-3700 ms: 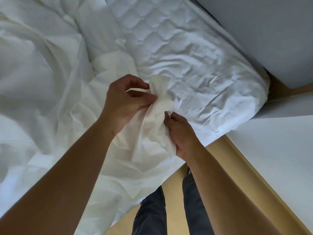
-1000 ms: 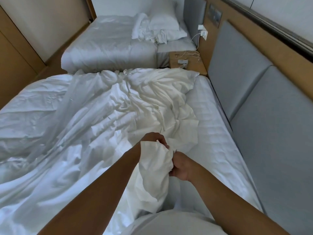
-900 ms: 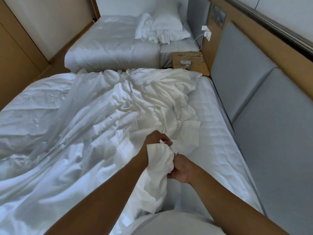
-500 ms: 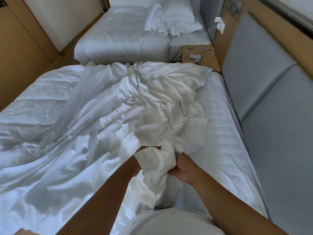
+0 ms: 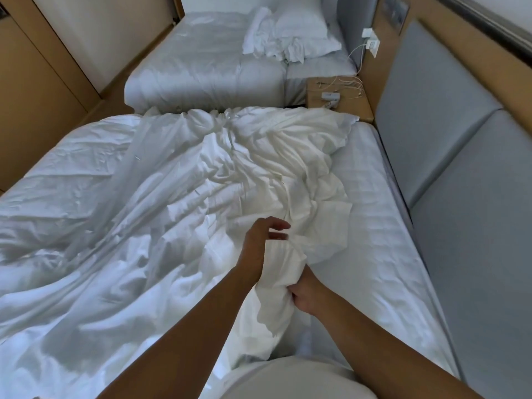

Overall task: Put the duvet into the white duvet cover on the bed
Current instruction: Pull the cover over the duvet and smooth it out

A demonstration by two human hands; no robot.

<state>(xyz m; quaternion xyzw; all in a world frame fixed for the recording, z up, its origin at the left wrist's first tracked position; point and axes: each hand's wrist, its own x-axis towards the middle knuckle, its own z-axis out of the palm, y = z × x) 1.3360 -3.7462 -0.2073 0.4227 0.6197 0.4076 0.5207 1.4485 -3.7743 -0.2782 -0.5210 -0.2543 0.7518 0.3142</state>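
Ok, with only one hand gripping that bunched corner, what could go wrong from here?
Only the right hand grips the bunched corner; the left hand hovers open, so the layers may slip apart.
The duvet cover lies twisted across the bed; pulling may tangle it.
Its far edge ends beside the bedside table with cables; a shake might snag them.

Right hand [image 5: 306, 295] grips bunched duvet cover [image 5: 280, 269]; left hand [image 5: 259, 240] alongside, fingers spread.

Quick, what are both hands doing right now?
Left hand: open, fingers straight, holding nothing.
Right hand: gripping a bunch of the crumpled white fabric duvet cover.
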